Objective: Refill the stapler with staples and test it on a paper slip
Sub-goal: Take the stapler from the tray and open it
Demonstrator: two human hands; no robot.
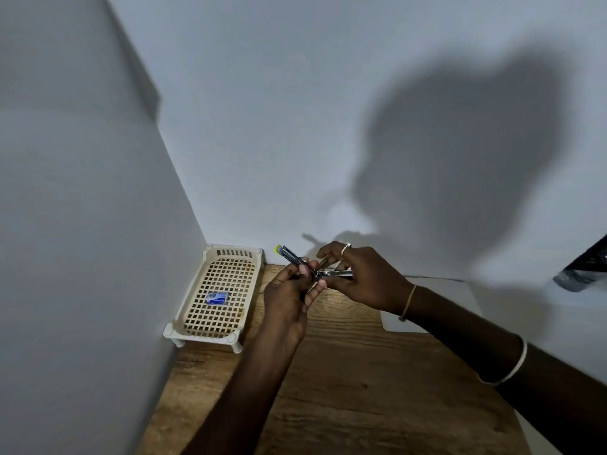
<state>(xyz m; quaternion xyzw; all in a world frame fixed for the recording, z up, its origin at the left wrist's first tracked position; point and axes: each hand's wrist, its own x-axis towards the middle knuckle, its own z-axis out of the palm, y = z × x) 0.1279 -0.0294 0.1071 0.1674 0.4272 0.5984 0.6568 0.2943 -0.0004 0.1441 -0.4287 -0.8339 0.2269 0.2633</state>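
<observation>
desk (345, 389) nearest, wood, bare in front. both hands up over it near the back wall. stapler (307, 266) hinged wide open, held in the air so the channel is exposed for loading. left hand (289, 290) closed round the top arm, yellow tip pointing up-left. right hand (358, 277) pinches the lower metal arm, fingers curled over it. can't tell if staples are in. staple box (216, 297) sits in the tray (197, 326) at left, within reach. paper (437, 307) lies flat under the right wrist, probably for the test.
</observation>
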